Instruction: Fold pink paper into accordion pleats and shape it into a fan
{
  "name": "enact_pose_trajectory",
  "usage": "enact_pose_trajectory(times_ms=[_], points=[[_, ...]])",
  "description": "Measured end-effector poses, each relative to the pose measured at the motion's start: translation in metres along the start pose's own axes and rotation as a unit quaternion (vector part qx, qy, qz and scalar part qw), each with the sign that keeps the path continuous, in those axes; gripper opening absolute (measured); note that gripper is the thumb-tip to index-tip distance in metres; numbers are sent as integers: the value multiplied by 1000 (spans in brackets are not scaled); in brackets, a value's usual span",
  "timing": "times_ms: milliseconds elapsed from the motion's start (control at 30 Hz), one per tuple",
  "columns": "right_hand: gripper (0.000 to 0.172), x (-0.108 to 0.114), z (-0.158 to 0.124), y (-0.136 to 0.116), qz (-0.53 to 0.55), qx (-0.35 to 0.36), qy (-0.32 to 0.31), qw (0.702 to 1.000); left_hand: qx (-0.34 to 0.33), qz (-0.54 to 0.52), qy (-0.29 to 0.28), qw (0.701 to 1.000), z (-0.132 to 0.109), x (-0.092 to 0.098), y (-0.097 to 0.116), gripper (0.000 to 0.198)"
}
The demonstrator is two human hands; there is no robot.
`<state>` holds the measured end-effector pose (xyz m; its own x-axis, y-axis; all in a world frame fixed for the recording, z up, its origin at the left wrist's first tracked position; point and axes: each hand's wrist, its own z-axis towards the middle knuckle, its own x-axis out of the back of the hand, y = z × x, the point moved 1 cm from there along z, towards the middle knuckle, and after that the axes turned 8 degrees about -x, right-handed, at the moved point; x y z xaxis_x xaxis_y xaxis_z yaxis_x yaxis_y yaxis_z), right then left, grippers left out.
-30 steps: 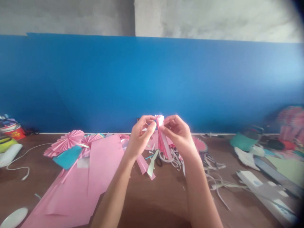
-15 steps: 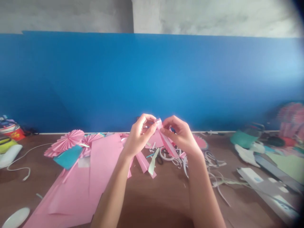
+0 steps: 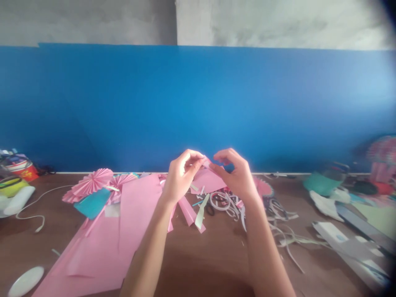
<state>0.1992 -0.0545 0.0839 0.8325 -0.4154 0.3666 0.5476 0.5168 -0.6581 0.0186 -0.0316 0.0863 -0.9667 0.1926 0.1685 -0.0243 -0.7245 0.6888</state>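
A narrow folded strip of pink paper (image 3: pixel 206 162) is held up above the far part of the table. My left hand (image 3: pixel 183 175) pinches its near end between thumb and fingertips. My right hand (image 3: pixel 236 175) meets the strip from the other side: its thumb lies against the paper and its curled forefinger is just above, with a small gap behind the fingertips. The strip's lower part is mostly hidden by my right hand. Below my hands lie a flat pink paper piece (image 3: pixel 206 181), pink offcuts (image 3: pixel 187 211) and a pale green strip (image 3: pixel 201 211).
Large pink sheets (image 3: pixel 102 251) cover the left of the brown table, with pleated pink fans (image 3: pixel 95 183) and a teal piece (image 3: pixel 92 204) on them. Curled white strips (image 3: pixel 224 202) lie mid-table. A power strip (image 3: pixel 343 243) and cables sit right. A blue panel (image 3: pixel 198 103) stands behind.
The pink strip has tilted, so its long hanging part no longer shows. My right forefinger has lifted slightly from the paper. The view has shifted a little to the left.
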Motion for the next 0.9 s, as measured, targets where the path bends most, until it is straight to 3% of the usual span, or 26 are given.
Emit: enact_pose_trajectory(times_ms=[100, 333, 900], points=[[11, -10, -2, -6, -61, 33, 69, 995, -12, -12, 53, 998, 0, -7, -4, 23], [5, -21, -4, -15, 25, 59, 36, 997, -24, -20, 131, 991, -4, -20, -5, 19], [11, -23, -6, -18, -31, 80, 63, 994, -24, -16, 133, 991, -4, -26, -2, 17]])
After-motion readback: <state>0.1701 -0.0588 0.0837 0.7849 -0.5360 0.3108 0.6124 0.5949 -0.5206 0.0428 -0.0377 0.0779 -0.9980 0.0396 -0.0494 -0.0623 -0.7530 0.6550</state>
